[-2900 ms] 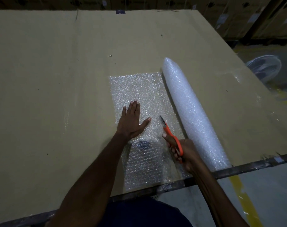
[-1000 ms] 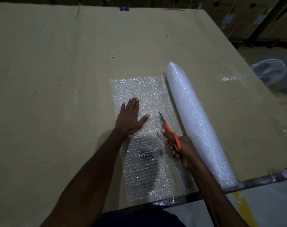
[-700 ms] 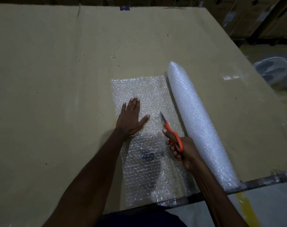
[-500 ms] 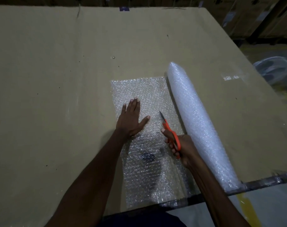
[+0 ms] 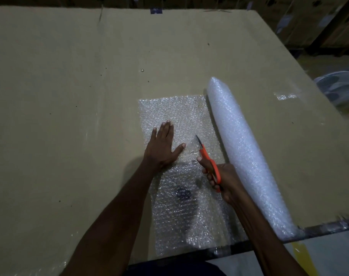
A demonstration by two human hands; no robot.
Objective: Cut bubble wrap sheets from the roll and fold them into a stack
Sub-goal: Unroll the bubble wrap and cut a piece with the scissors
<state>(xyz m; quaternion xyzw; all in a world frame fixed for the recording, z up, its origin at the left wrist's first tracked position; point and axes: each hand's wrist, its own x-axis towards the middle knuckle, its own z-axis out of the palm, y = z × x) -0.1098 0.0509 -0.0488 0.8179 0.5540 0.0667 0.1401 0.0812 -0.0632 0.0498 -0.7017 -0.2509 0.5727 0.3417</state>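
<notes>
Your cardboard-covered table (image 5: pixel 74 100) fills the dim room, stacked boxes (image 5: pixel 301 18) behind. The bubble wrap roll (image 5: pixel 247 154) lies right of its unrolled sheet (image 5: pixel 175 110). Your left hand (image 5: pixel 161 148) presses the sheet flat, fingers together, thumb spread; your right hand (image 5: pixel 227 180) grips orange scissors (image 5: pixel 207 158).

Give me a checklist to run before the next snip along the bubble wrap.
1. Left hand flat on the sheet, pinning it: ok.
2. Left fingers and thumb to the left of the blades, apart from them: ok.
3. Right hand has a grip on the scissors: ok.
4. Blade tip points away from the body, along the roll: ok.
5. Roll lying beside the sheet on the table, clear of the blades: ok.
6. Cut line straight so far: cannot tell, the wrap is too clear.
</notes>
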